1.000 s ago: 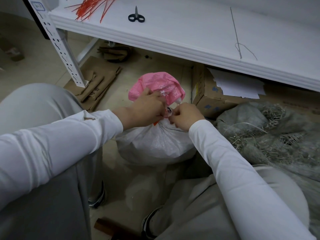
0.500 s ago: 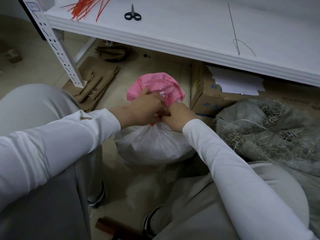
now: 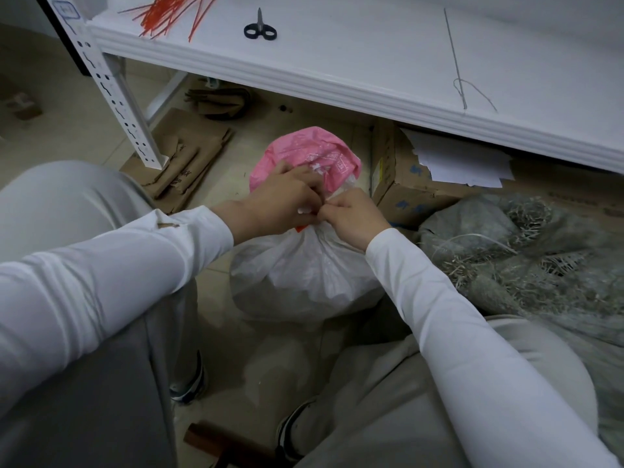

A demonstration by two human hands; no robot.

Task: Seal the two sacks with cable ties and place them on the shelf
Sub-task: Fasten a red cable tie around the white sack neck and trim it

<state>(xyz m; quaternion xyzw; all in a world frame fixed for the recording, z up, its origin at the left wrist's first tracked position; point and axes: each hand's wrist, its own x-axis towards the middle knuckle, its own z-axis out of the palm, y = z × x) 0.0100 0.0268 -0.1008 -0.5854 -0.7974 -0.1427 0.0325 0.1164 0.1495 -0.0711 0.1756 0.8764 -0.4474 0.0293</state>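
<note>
Under the front edge of a white shelf [image 3: 371, 62], on a pale floor [image 3: 236, 184], a crouching person in white sleeves works at the neck of a white sack [image 3: 304, 275]. The sack stands upright on the floor between the person's knees, and its gathered mouth flares above the hands into a pink top [image 3: 304, 150]. The left grip [image 3: 280, 204] is clenched round the bunched neck, with the fingers curled over it. The right grip [image 3: 351, 214] meets it knuckle to knuckle, fingertips pinching at the same spot on the neck. A sliver of an orange tie [image 3: 300, 228] shows just beneath the left grip, against the plastic; the hands cover the rest, so whether it is fastened cannot be told. On the person's right a grey sack [image 3: 523, 251] lies slumped on the floor, with frayed pale strands across its surface. Behind it, just beside the white sack, a cardboard box [image 3: 405, 194] sits under the shelf with white paper sheets [image 3: 462, 160] on top. On the shelf lie a loose bundle of spare ties [image 3: 169, 15], orange like the one at the neck, black scissors [image 3: 260, 28] and a thin wire [image 3: 456, 62]. Flattened cardboard [image 3: 182, 163] lies at the foot of the shelf's perforated post [image 3: 118, 96].
</note>
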